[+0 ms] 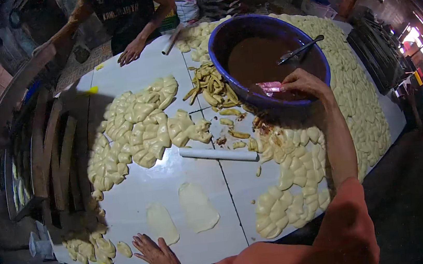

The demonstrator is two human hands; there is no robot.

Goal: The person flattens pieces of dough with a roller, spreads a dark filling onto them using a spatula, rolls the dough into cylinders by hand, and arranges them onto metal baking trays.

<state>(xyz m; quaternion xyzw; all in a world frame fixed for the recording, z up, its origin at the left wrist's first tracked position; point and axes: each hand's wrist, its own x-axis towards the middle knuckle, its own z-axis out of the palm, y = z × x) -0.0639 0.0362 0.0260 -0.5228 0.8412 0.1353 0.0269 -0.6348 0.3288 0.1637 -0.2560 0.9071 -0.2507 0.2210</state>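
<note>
My right hand [304, 84] reaches over the near rim of a large blue basin [217, 61] of brown, chocolate-like paste [255, 56]. Its fingers are closed on the end of a small pink, flat tool [269, 86], just above or touching the paste; I cannot tell which. Flat on the white table [141, 202] lies my left hand [156, 253], fingers spread, holding nothing. Close to it are two flattened dough sheets, the left one [162, 223] and the right one [197, 206]. A white rolling pin or pipe [218, 154] rests farther away.
Dough balls crowd the table's left [137, 124] and right [353, 95]. Banana strips [211, 85] are heaped beside the basin, where a metal-handled utensil [300, 50] leans. Another person's hand [132, 51] rests at the far edge, near a short tube [172, 39]. Wooden boards [60, 154] stand left.
</note>
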